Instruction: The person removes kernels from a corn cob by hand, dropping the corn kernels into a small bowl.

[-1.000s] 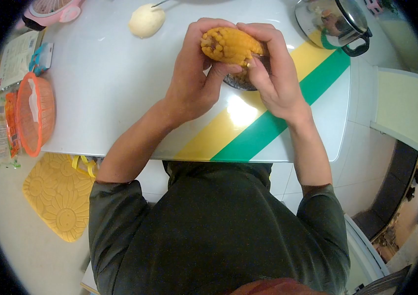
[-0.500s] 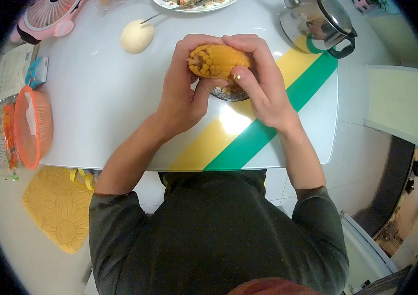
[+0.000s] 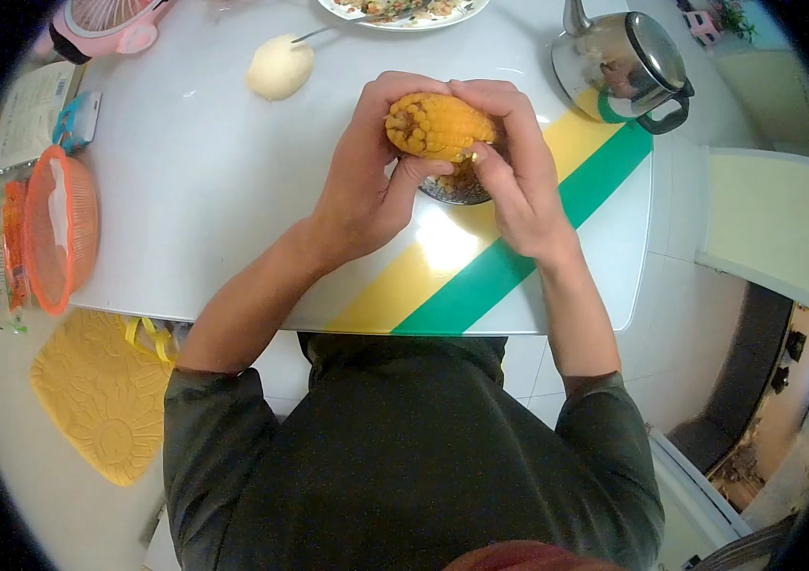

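Note:
Between both hands I hold a yellow corn cob [image 3: 440, 128], lying crosswise with its stub end to the left. My left hand [image 3: 371, 167] is wrapped round the stub end, its thumb beneath the cob. My right hand [image 3: 518, 176] grips the other end, and its thumb presses on the kernels at the lower right. Directly below the cob sits a dark patterned bowl [image 3: 457, 198], partly hidden by my hands, with some bits in it.
A pale round bun [image 3: 280, 68] and a plate of food [image 3: 414, 21] with a metal utensil lie farther back. A glass and metal teapot [image 3: 623, 67] stands at back right. On the left are an orange basket [image 3: 62, 228] and a pink fan [image 3: 109, 24].
The view has shifted slightly, so the table things appear moved a little. My right thumb is bent more against the kernels; both hands keep their hold on the cob.

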